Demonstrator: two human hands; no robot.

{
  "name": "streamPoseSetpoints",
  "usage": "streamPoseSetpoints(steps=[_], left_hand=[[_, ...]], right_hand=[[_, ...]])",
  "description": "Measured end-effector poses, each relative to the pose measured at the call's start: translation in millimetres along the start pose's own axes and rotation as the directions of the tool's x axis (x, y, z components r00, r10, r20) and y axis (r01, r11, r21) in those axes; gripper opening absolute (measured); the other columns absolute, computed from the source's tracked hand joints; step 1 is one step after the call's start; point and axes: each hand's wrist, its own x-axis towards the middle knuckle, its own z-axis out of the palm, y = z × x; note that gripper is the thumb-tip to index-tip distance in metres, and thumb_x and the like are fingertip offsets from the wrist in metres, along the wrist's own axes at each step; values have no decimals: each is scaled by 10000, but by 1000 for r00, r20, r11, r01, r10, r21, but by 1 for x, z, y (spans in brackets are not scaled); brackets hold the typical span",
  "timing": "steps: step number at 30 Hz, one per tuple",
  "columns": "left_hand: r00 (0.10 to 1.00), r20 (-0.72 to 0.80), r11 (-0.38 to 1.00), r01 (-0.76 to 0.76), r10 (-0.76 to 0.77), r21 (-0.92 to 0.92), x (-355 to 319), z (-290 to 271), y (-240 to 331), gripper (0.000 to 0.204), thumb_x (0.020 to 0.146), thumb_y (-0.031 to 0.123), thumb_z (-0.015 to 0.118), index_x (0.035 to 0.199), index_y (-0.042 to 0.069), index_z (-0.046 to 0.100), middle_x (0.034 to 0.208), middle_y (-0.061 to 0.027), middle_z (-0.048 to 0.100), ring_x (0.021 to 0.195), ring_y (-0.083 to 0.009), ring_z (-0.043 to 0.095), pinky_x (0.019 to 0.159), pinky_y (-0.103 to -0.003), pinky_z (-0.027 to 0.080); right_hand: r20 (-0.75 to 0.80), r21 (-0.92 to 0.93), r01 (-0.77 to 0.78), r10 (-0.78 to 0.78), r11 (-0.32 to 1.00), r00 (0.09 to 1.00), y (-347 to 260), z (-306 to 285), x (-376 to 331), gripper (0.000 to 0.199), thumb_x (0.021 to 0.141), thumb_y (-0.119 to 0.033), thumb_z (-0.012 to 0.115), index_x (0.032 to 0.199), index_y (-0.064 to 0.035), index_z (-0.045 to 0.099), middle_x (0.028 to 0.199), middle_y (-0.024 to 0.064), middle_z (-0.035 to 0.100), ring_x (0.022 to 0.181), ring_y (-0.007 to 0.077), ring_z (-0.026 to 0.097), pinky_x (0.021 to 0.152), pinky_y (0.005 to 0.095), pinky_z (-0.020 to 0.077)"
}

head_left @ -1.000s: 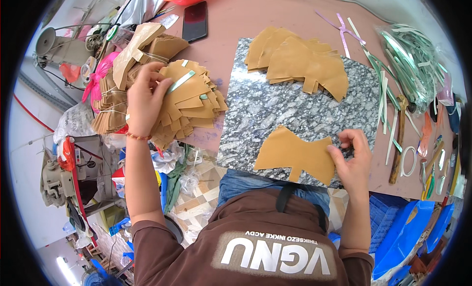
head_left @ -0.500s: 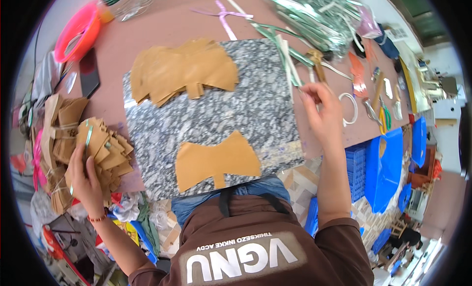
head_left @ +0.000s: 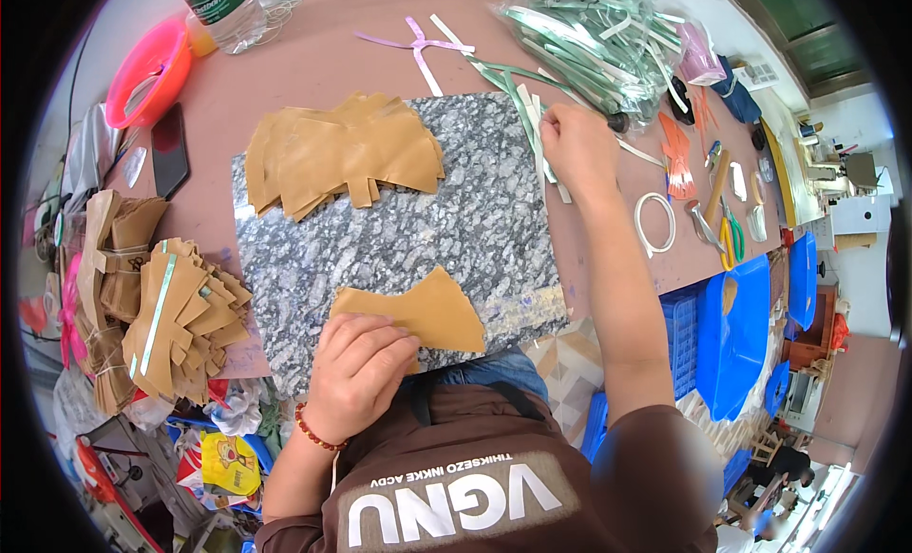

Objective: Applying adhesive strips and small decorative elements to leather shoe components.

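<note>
Where left hand [head_left: 359, 363] rests, smooth flared tan piece [head_left: 435, 312], speckled slab [head_left: 404, 239]

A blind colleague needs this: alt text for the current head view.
A person's left hand covers part of a tan cutout on a speckled slab; the right hand is by pale strips. More cutouts lie stacked farther back.

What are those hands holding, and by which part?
The left hand lies over the lower left of the tan cut-out sheet; any grip is hidden. The right hand, curled beside the pale strips, may hold something, but I can't tell.
</note>
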Motion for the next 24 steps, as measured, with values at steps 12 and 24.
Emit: streamPoseSetpoints(steps=[12, 24], left_hand=[[995, -55, 997, 76, -77, -20, -4, 3, -5, 262, 735, -16, 750, 980, 55, 689, 962, -79, 676, 951, -302, 638, 812, -423, 489], [981, -120, 989, 150, -150, -13, -23, 3, -15, 253, 741, 0, 757, 979, 58, 691, 938, -64, 666, 934, -276, 640, 795, -413, 489]], right_hand=[[-42, -121, 159, -165, 980, 985, -1, 3, -4, 159, 796, -187, 757, 878, -73, 680, 938, 70, 631, 958, 284, 616, 793, 432, 496], [62, 380, 272, -318, 884, 946, -49, -41, -79, 142, 845, -103, 719, 983, -78, 700, 896, 70, 633, 786, 283, 641, 666, 383, 506]])
